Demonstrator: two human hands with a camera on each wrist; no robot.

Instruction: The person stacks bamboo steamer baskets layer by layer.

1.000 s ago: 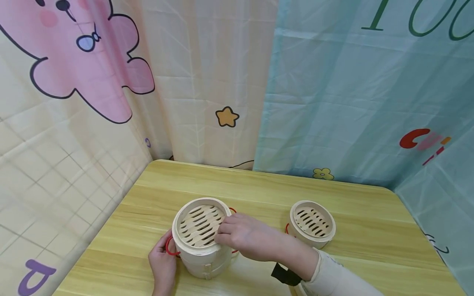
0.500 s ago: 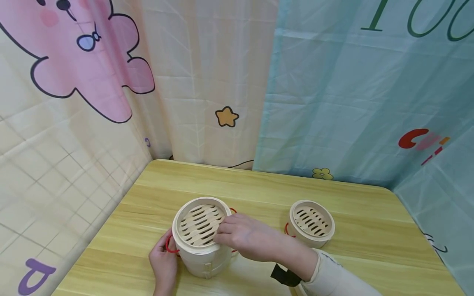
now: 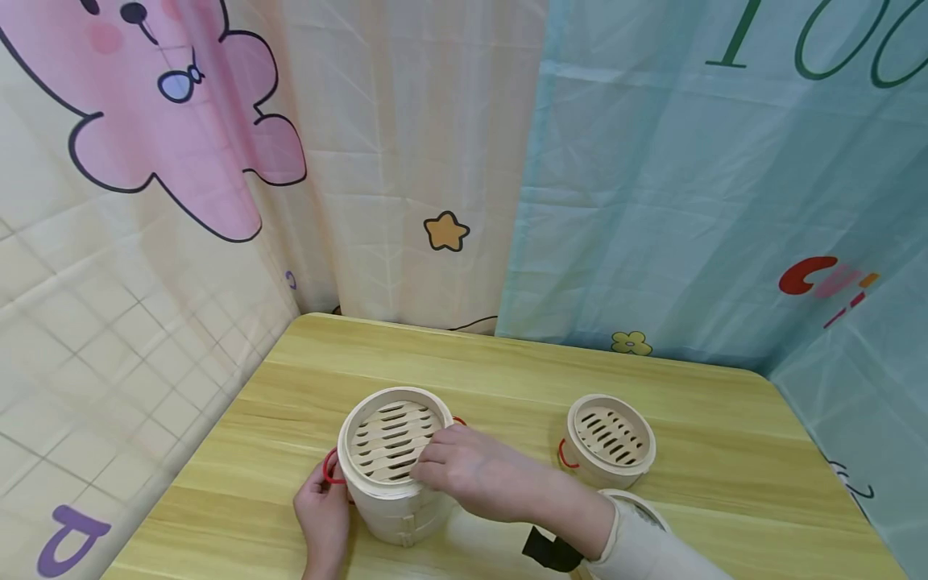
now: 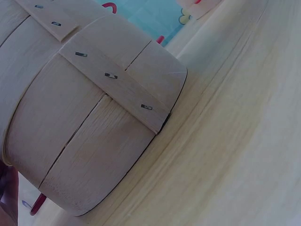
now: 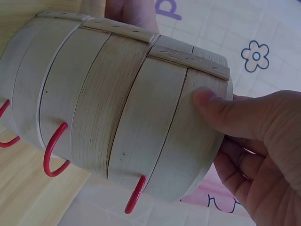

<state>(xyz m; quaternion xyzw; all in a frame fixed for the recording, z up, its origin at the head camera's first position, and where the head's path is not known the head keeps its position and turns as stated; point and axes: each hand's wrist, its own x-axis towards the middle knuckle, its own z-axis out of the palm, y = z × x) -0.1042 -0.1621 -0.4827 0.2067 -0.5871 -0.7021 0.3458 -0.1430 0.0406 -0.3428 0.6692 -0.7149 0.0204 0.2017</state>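
Note:
A stack of bamboo steamers [image 3: 406, 515] with red loop handles stands in front of me, its slatted top layer facing up. My right hand [image 3: 471, 475] pinches the near right rim of the top steamer [image 5: 169, 122]. In the right wrist view its thumb lies on the outer wall and the other fingers go over the rim. On the left side, my left hand [image 3: 322, 515] holds the stack low down, below a red handle [image 3: 329, 467]; its fingertips are partly hidden behind the wall. The left wrist view shows the stack's stapled side [image 4: 89, 127] close up, resting on the table.
A smaller bamboo steamer [image 3: 609, 439] stands to the right on the wooden table [image 3: 507, 370]. Nearer, another round rim [image 3: 638, 507] shows partly behind my right sleeve. Printed curtains [image 3: 413, 161] hang along the table's back and sides.
The top steamer has turned slightly: its left red handle shifted away from me and the right one nearer. My right hand moved a little left, exposing more of the rim behind my sleeve.

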